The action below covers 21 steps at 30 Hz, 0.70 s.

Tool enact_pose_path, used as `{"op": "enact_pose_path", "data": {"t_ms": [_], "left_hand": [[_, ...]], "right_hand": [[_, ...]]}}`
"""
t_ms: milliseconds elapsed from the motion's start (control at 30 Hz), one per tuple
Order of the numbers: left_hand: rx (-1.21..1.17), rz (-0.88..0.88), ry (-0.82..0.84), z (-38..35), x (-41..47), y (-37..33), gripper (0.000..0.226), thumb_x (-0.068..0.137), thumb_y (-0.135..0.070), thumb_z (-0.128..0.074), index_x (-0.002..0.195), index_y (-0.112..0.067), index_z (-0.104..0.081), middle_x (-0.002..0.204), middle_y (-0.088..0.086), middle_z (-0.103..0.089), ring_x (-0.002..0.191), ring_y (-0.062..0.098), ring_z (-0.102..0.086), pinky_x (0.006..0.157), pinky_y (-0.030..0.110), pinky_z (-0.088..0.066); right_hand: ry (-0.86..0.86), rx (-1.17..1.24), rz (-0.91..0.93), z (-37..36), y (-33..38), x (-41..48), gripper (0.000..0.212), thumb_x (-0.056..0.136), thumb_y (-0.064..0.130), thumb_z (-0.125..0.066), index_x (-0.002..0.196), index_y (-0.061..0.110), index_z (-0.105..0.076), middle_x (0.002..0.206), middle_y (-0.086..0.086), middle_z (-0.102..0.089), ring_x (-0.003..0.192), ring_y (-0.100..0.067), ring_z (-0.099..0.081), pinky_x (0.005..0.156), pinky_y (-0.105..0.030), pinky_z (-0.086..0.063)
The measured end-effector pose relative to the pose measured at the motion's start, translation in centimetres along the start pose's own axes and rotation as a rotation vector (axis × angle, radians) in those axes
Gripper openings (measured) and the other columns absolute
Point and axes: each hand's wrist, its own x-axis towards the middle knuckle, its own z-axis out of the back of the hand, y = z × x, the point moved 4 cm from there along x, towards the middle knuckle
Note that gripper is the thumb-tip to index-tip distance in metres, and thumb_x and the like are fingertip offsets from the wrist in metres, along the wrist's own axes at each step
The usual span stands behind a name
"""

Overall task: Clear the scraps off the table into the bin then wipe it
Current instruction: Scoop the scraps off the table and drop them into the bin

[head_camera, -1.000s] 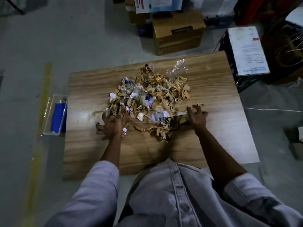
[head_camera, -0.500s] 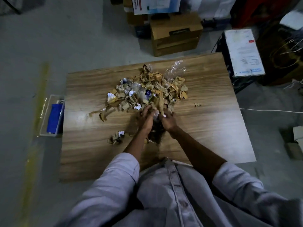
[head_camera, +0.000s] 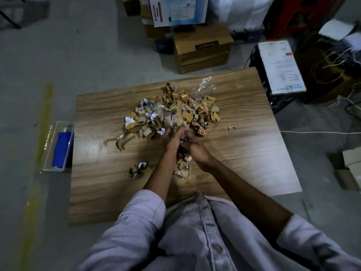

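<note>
Left hand (head_camera: pixel 173 142): flat fingers press cardboard scraps (head_camera: pixel 184 164)
Right hand (head_camera: pixel 195 150): curls round those scraps
Wooden table (head_camera: pixel 244 153): under everything

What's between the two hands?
Head view: a bunch of scraps, held between the left hand and the right hand.
</note>
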Motion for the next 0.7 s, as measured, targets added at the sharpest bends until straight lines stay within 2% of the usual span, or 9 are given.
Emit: {"op": "enact_pose_path", "data": {"t_ms": [67, 100, 200, 300, 367, 400, 500, 600, 700], "left_hand": [[0.029, -0.062, -0.006, 0.0, -0.1, -0.6, 0.017, 0.085, -0.026, -0.08, 0.096, -0.017, -0.071, 0.09, -0.003, -0.075, 0.079, 0.012, -0.07, 0.074, 0.031, -0.058], [0.026, -0.077, -0.004, -0.3, -0.5, -0.9, 0.013, 0.085, -0.025, -0.079, 0.091, -0.019, -0.069, 0.086, -0.005, -0.074, 0.076, 0.01, -0.069, 0.069, 0.029, -0.058], [-0.076, -0.05, -0.002, -0.8, -0.4, -0.9, 0.031, 0.075, -0.034, -0.082, 0.096, -0.012, -0.074, 0.091, 0.003, -0.078, 0.082, 0.022, -0.074, 0.069, 0.036, -0.061], [-0.256, 0.07, 0.01, -0.8, 0.3, -0.6, 0.058, 0.054, -0.037, -0.083, 0.102, -0.006, -0.073, 0.1, 0.015, -0.076, 0.08, 0.029, -0.07, 0.07, 0.042, -0.058], [-0.295, 0.091, 0.002, -0.5, 0.1, -1.2, 0.054, 0.056, -0.032, -0.08, 0.103, -0.007, -0.073, 0.102, 0.02, -0.075, 0.078, 0.03, -0.068, 0.075, 0.051, -0.059], [-0.303, 0.097, 0.027, -0.5, -0.5, -1.8, 0.046, 0.064, -0.027, -0.077, 0.104, -0.005, -0.073, 0.099, 0.02, -0.075, 0.075, 0.03, -0.068, 0.074, 0.049, -0.06], [-0.258, 0.14, 0.275, -1.7, -2.9, -2.9, 0.027, 0.08, -0.015, -0.065, 0.105, -0.006, -0.071, 0.084, 0.011, -0.07, 0.062, 0.024, -0.064, 0.055, 0.027, -0.054], [-0.083, 0.202, 0.541, -3.6, -6.1, -3.1, 0.017, 0.073, -0.016, -0.064, 0.086, -0.011, -0.073, 0.079, 0.01, -0.068, 0.062, 0.024, -0.062, 0.059, 0.028, -0.05], [0.016, 0.203, 0.616, -5.3, -7.5, -2.1, 0.02, 0.074, -0.009, -0.06, 0.088, -0.007, -0.074, 0.086, 0.015, -0.07, 0.07, 0.027, -0.066, 0.063, 0.029, -0.051]], "right_hand": [[0.047, 0.06, 0.022, 0.6, 0.5, -1.1, 0.044, 0.103, -0.002, -0.046, 0.133, 0.029, -0.055, 0.133, -0.009, -0.062, 0.121, -0.026, -0.062, 0.094, -0.04, -0.057], [0.044, 0.081, 0.03, 0.9, 0.8, -1.5, 0.046, 0.103, -0.001, -0.049, 0.134, 0.032, -0.054, 0.135, -0.008, -0.061, 0.121, -0.029, -0.061, 0.092, -0.043, -0.058], [-0.088, 0.159, 0.058, 2.7, 1.6, -2.5, 0.048, 0.102, -0.001, -0.053, 0.138, 0.031, -0.046, 0.128, -0.006, -0.064, 0.112, -0.026, -0.066, 0.082, -0.043, -0.061], [-0.269, 0.25, 0.091, 5.2, 2.3, -3.6, 0.032, 0.101, 0.005, -0.059, 0.123, 0.027, -0.052, 0.124, -0.014, -0.07, 0.11, -0.03, -0.072, 0.079, -0.045, -0.062], [-0.334, 0.352, 0.048, 6.4, 1.8, -4.0, 0.02, 0.1, 0.011, -0.064, 0.115, 0.021, -0.057, 0.127, -0.016, -0.071, 0.114, -0.035, -0.071, 0.078, -0.047, -0.062], [-0.349, 0.398, 0.012, 6.8, 1.2, -4.0, 0.017, 0.099, 0.015, -0.065, 0.114, 0.02, -0.058, 0.131, -0.016, -0.07, 0.119, -0.037, -0.068, 0.082, -0.052, -0.062], [-0.31, 0.507, -0.106, 7.0, -0.1, -4.1, 0.036, 0.099, 0.041, -0.064, 0.129, 0.022, -0.061, 0.14, -0.01, -0.063, 0.128, -0.038, -0.059, 0.098, -0.063, -0.055], [-0.181, 0.64, -0.155, 6.1, 0.4, -4.2, 0.059, 0.097, 0.065, -0.054, 0.133, 0.019, -0.066, 0.137, -0.014, -0.066, 0.123, -0.036, -0.063, 0.101, -0.061, -0.053], [-0.181, 0.806, -0.105, 5.4, 1.4, -4.2, 0.058, 0.099, 0.061, -0.056, 0.125, 0.011, -0.07, 0.131, -0.021, -0.067, 0.117, -0.036, -0.065, 0.102, -0.052, -0.049]]}}
